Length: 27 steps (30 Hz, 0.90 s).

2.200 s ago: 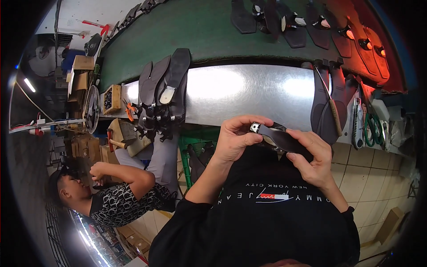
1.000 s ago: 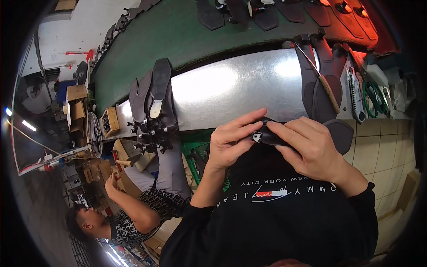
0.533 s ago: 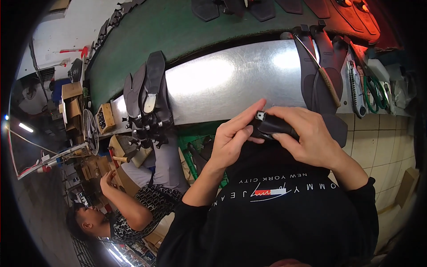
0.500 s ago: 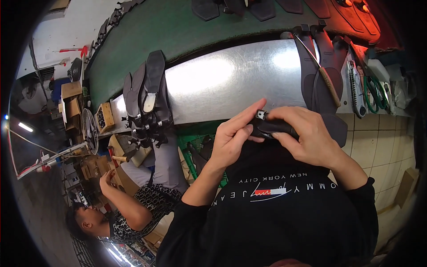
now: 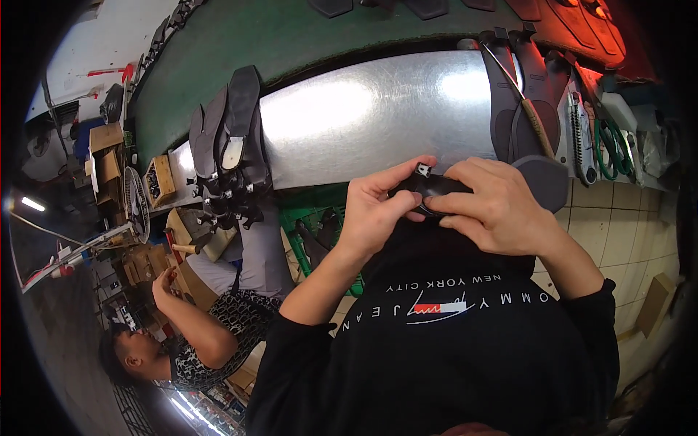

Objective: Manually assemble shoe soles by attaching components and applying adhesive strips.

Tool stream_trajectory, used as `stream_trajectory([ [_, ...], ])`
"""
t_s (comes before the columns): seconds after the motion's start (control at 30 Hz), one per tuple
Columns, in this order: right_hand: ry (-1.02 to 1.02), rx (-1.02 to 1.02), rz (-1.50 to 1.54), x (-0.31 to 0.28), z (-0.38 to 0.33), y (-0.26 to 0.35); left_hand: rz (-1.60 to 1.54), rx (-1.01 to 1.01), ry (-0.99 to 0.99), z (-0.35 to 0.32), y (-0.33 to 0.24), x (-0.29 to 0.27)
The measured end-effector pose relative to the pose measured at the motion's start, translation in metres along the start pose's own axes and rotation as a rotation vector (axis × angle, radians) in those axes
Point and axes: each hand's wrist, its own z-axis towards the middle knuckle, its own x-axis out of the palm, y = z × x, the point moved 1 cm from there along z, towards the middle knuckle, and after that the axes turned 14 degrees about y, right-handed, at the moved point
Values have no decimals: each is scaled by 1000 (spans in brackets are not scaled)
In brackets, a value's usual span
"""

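Lettering [image 5: 440, 309] in white crosses the black top [image 5: 436, 370]; hands [image 5: 371, 211] [image 5: 498, 207] grip a shoe part [image 5: 438, 186].

Pretty sure this is a shoe workshop, folks: dark soles [image 5: 243, 98] piled by a bare metal bench top [image 5: 392, 123], green-handled scissors [image 5: 614, 138] and a utility knife [image 5: 581, 138] alongside (cardboard boxes [image 5: 107, 161] stacked off left, naturally).

The left hand [image 5: 369, 212] and right hand [image 5: 503, 209] grip a black shoe [image 5: 438, 186] before the metal plate [image 5: 392, 116]. Stacked soles [image 5: 241, 102] lie left; rightward, an awl [image 5: 537, 122] crosses other soles [image 5: 503, 125] near a cutter [image 5: 579, 138] and scissors [image 5: 603, 145].
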Motion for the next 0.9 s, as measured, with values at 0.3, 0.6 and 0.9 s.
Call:
stream_trajectory([
  [0.3,-19,138,245,11,-6,-5,-26,-27,-11,5,-8,0],
  [0.6,-244,19,-19,19,-9,1,-296,-103,123,7,-20,-5],
  [0.9,-311,167,103,17,-7,4,-90,-54,60,3,-1,-9],
])
